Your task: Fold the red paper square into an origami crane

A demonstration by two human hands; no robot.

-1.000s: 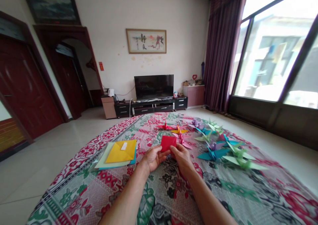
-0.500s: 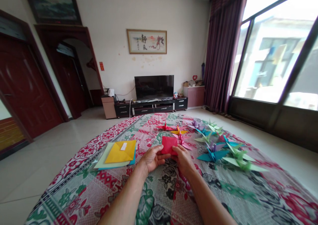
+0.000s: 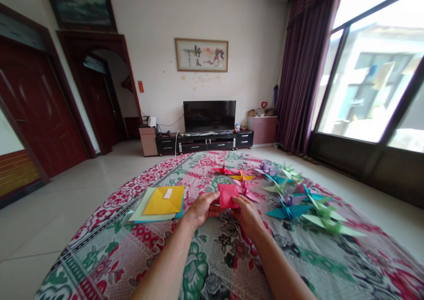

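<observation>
A small folded square of pinkish-red origami paper point(image 3: 228, 196) is held up above the table between my hands. My left hand point(image 3: 204, 208) pinches its left edge, thumb on top and fingers beneath. At the lower right corner, my right hand point(image 3: 247, 211) grips the paper with the thumb over its face. Just beyond it stand a pink paper crane point(image 3: 245, 189), a yellow crane point(image 3: 241, 175) and a red crane point(image 3: 224, 169). To the left lies a stack of paper with a yellow sheet point(image 3: 162, 206) on top, bearing a small white label.
Several blue, green and purple cranes spread over the table's right side, among them a blue crane point(image 3: 289, 210) and a green crane point(image 3: 331, 220). A flowered cloth point(image 3: 159, 264) covers the round table. Beyond it stand a television point(image 3: 210, 116) and a low black cabinet point(image 3: 195, 146).
The view has swung slightly left, so the room appears shifted right. Both hands still hold the red paper, which is now turned a little and looks squarer and lighter.
</observation>
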